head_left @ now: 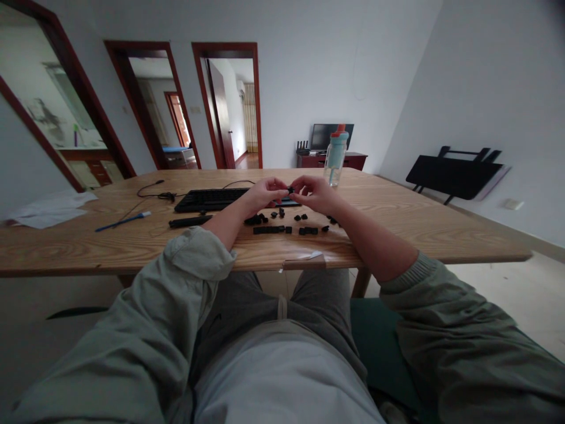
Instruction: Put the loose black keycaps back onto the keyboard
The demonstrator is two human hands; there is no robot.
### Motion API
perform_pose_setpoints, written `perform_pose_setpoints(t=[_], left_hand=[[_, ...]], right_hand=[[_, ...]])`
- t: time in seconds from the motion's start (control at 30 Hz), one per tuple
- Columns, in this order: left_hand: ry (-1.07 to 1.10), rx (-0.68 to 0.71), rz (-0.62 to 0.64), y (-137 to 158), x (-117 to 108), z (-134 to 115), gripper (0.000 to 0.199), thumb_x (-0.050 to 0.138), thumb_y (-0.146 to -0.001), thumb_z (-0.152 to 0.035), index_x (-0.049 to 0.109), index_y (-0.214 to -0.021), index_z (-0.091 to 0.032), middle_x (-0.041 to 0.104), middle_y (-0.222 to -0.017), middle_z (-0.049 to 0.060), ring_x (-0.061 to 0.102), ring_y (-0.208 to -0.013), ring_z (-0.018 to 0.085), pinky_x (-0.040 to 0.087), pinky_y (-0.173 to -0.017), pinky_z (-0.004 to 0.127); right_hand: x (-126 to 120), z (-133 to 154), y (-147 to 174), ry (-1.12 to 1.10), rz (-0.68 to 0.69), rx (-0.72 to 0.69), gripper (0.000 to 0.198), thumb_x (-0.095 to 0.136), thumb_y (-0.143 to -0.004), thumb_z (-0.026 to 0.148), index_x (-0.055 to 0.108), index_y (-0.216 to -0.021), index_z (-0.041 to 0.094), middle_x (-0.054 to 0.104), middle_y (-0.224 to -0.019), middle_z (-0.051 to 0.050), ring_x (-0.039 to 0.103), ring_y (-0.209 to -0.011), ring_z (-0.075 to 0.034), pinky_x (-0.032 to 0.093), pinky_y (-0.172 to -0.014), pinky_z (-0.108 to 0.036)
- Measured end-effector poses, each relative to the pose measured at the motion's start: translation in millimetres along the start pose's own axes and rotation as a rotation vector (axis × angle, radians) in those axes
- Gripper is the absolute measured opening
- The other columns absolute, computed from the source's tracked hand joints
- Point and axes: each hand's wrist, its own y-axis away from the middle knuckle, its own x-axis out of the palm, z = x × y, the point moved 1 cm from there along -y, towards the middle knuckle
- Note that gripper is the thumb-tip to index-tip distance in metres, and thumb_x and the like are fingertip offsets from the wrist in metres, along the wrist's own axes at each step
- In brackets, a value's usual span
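Between the fingertips of both hands is a small black keycap [291,190], held above the table. My left hand [267,194] pinches it from the left, and my right hand [314,193] closes on it from the right. Just behind the hands lies a black keyboard [207,200], its right part mostly hidden by them. Loose black keycaps [281,212] are scattered on the wood below my hands. Nearer to me, more keycaps [268,230] stand in a short row.
The wooden table [145,250] carries a blue brush [121,222], a black bar-shaped piece [189,222], a coiled cable [166,196] and white paper [50,207]. A bottle [336,156] with an orange lid stands behind my right hand. Brown tape [304,262] sits at the front edge.
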Motion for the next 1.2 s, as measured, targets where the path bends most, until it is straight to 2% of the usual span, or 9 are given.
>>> perform_pose_setpoints(t=[0.33,0.47,0.57,0.7,0.9,1.07,1.2], left_hand=[[-0.108,0.031,0.087,-5,-5,8,0.037,0.083,-0.07,-0.036,0.062,-0.092,-0.015,0.068,-0.081,0.002,0.063,-0.067,0.011,0.048,-0.063,0.025],[-0.333,0.053,0.119,-3,-5,4,0.03,0.08,-0.072,-0.038,0.067,-0.088,-0.015,0.067,-0.076,0.002,0.06,-0.067,0.013,0.047,-0.064,0.026],[-0.514,0.068,0.16,-2,-5,2,0.026,0.075,-0.074,-0.039,0.071,-0.084,-0.015,0.066,-0.072,0.002,0.056,-0.063,0.013,0.043,-0.06,0.026],[-0.63,0.08,0.171,-2,-4,1,0.028,0.067,-0.078,-0.042,0.072,-0.078,-0.014,0.063,-0.066,0.002,0.052,-0.057,0.013,0.038,-0.055,0.027],[-0.615,0.134,0.117,-6,-3,7,0.022,0.072,-0.072,-0.035,0.07,-0.079,-0.014,0.064,-0.068,0.002,0.053,-0.059,0.012,0.04,-0.057,0.025],[-0.549,0.146,0.154,-9,-2,12,0.02,0.074,-0.069,-0.03,0.069,-0.081,-0.014,0.067,-0.071,0.002,0.055,-0.062,0.012,0.043,-0.059,0.025],[-0.6,0.133,0.219,-2,5,5,0.024,0.072,-0.07,-0.027,0.074,-0.091,-0.015,0.07,-0.074,0.003,0.057,-0.063,0.013,0.043,-0.06,0.026]], right_hand=[[-1,2,0,-0.051,0.058,0.029,0.03,0.072,-0.074,0.039,0.068,-0.091,0.016,0.064,-0.076,-0.002,0.049,-0.058,-0.011,0.038,-0.053,-0.026],[-2,8,3,0.01,0.11,0.056,0.022,0.07,-0.074,0.036,0.068,-0.086,0.017,0.062,-0.074,-0.002,0.05,-0.062,-0.012,0.039,-0.057,-0.027],[-1,8,5,0.059,0.21,0.055,0.016,0.067,-0.072,0.029,0.065,-0.081,0.017,0.06,-0.07,0.0,0.049,-0.062,-0.013,0.037,-0.056,-0.027],[0,4,6,0.066,0.289,0.064,0.012,0.064,-0.07,0.024,0.063,-0.08,0.017,0.059,-0.068,0.001,0.048,-0.06,-0.012,0.036,-0.054,-0.026],[1,-1,7,0.105,0.31,0.097,0.019,0.065,-0.068,0.025,0.067,-0.083,0.015,0.063,-0.07,-0.001,0.05,-0.06,-0.012,0.037,-0.055,-0.025],[-2,1,6,0.102,0.342,0.131,0.022,0.064,-0.071,0.03,0.07,-0.085,0.015,0.064,-0.07,-0.001,0.051,-0.061,-0.013,0.037,-0.056,-0.025],[-12,3,3,0.154,0.242,0.177,0.022,0.059,-0.075,0.032,0.07,-0.082,0.014,0.061,-0.067,-0.001,0.05,-0.061,-0.013,0.036,-0.056,-0.026]])
